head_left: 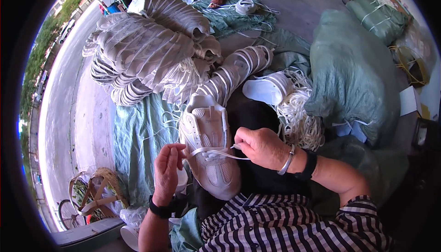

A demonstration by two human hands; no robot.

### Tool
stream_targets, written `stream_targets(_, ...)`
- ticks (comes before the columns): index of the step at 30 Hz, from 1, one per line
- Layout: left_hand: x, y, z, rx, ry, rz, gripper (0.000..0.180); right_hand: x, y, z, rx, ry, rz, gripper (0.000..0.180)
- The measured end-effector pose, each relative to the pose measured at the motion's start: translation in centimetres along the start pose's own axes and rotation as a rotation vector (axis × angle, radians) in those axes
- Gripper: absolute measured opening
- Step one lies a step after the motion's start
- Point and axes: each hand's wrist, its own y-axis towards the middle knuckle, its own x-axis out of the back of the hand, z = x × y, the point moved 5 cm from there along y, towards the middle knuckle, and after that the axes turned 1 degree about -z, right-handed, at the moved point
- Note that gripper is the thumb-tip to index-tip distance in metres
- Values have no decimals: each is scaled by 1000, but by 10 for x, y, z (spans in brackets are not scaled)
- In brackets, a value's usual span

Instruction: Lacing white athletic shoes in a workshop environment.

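A pale sneaker [198,160] rests on my lap, its toe toward me and its open collar pointing away. One white shoelace [212,150] crosses the lower eyelets, and the eyelets above it hold no lace. My right hand [262,147], with a bracelet and a dark band on its wrist, pinches one part of the lace just right of the shoe. On the shoe's left side my left hand [167,171] has its thumb and fingertips together at the lace's other side; the exact grip is partly hidden.
Stacked shoe uppers [142,45] pile up ahead, and a curved row of them [234,70] reaches toward my knees. A heap of white laces [301,114] lies right of my lap, by a big green sack [351,72]. A woven basket [103,190] stands at left. Other people sit farther off.
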Motion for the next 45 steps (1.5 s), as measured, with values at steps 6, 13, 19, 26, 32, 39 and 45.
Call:
stream_targets(6,-18,-4,-40,-228,246,-186,40,0,7,-3,86,-58,-126,7)
stream_targets(13,-14,-6,-13,-27,-93,-140,18,-6,11,8,189,-265,-67,5)
stream_targets(19,-23,-8,-14,125,-229,-7,15,-16,18,0,29,-219,86,8)
stream_targets(26,-24,-1,-17,0,52,82,16,-21,16,46,329,-375,143,17)
stream_targets(32,-28,-3,-16,72,-44,58,24,-23,18,20,-304,322,341,12)
stream_targets(39,-26,-5,-10,105,-125,19,22,-16,-14,34,209,-88,309,9)
stream_targets(45,-31,-2,-8,78,-49,-63,22,-25,-28,42,406,-337,437,7)
